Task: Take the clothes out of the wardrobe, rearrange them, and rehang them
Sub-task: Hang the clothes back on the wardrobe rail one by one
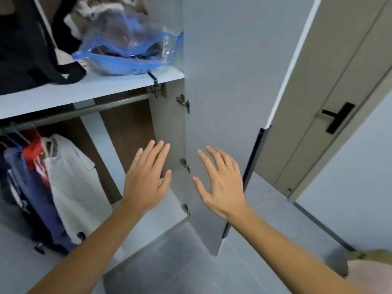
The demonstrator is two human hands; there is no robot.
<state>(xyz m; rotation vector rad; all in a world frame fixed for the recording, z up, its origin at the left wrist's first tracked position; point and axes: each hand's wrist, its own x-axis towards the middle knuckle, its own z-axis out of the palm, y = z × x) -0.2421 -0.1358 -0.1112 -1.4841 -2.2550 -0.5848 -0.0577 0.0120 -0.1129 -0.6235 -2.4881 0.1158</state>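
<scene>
Both hands are released with fingers spread, holding nothing: left hand [148,177] before the open wardrobe, right hand [220,183] before its door [222,81]. Clothes [63,177] hang on the rail [84,110], far left.

No legible text, label, brand, number or sign anywhere in the head view. White marks show on the red garment [34,153] hanging from the rail [84,110], but they are too small and creased to read as letters. The blue-edged plastic bag [129,49] on the shelf [84,90] and the black door handle plate [339,117] carry no readable print.
</scene>
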